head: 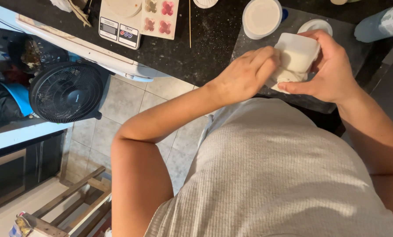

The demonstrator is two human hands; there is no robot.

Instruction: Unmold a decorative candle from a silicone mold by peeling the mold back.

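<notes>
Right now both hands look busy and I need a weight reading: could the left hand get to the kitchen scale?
Probably yes. The left hand rests on the white mould, which the right hand also holds. The kitchen scale sits further left on the black counter, with nothing between.

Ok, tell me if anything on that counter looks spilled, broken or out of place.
Nothing stands out. Both hands, left hand and right hand, hold a white mould over the dark counter; the scale and flower tray lie flat.

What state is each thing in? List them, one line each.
white mould: gripped between both hands, above the counter.
left hand: fingers pressed on the mould.
right hand: wrapped around the mould.
round white dish: resting on the counter.
scale: display blank.
fan: blades hidden behind the grille.
</notes>
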